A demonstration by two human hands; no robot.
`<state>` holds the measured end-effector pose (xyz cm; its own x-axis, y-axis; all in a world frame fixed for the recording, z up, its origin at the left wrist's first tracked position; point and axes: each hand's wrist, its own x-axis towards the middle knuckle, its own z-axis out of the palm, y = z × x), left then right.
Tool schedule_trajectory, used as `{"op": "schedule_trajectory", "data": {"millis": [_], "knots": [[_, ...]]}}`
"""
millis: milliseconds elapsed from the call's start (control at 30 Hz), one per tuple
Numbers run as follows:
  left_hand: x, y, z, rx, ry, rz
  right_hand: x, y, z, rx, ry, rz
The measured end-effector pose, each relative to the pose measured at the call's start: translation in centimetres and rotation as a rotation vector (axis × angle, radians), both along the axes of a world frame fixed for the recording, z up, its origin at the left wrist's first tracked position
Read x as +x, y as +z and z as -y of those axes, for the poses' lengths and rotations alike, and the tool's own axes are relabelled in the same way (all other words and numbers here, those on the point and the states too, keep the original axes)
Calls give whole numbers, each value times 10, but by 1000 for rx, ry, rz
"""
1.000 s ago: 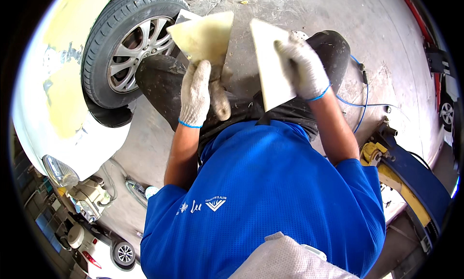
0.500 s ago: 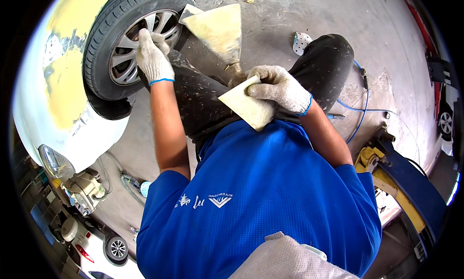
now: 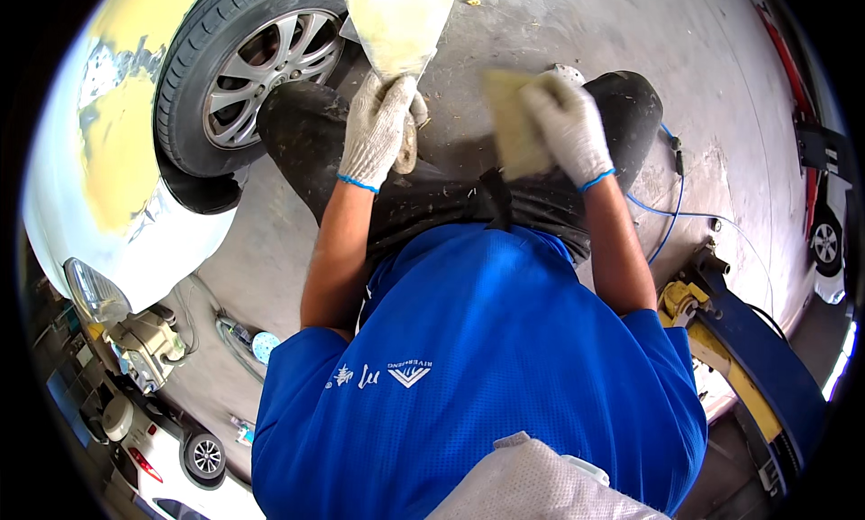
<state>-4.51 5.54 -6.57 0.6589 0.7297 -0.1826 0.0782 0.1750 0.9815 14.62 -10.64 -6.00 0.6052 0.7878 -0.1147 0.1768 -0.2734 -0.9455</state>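
My left hand (image 3: 378, 128), in a white knit glove, is closed round the handle of a wide putty knife (image 3: 399, 33). Its flared blade points away from me and is coated with pale yellow filler. A greyish edge shows behind the blade; I cannot tell whether it is a second tool. To the right, above my lap, my gloved right hand (image 3: 572, 128) grips a flat, yellowish, squarish spreader (image 3: 512, 128). Motion blurs both this hand and the spreader. The two tools are apart.
At left stands a white car body (image 3: 171, 250) with yellow filler patches (image 3: 122, 177), beside a wheel (image 3: 270, 78). A blue hose (image 3: 676, 214) lies on the floor at right, near a blue and yellow lift arm (image 3: 766, 358). A sander (image 3: 243, 335) lies at lower left.
My left hand has come right from beside the wheel and now holds the putty knife, whose blade has turned upright. My right hand has moved right and forward with the spreader.
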Motion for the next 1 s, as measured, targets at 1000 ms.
{"op": "schedule_trajectory", "data": {"millis": [1000], "knots": [[-18,2,30,714,-323,-468,14,55,-11,91,224,231]]}}
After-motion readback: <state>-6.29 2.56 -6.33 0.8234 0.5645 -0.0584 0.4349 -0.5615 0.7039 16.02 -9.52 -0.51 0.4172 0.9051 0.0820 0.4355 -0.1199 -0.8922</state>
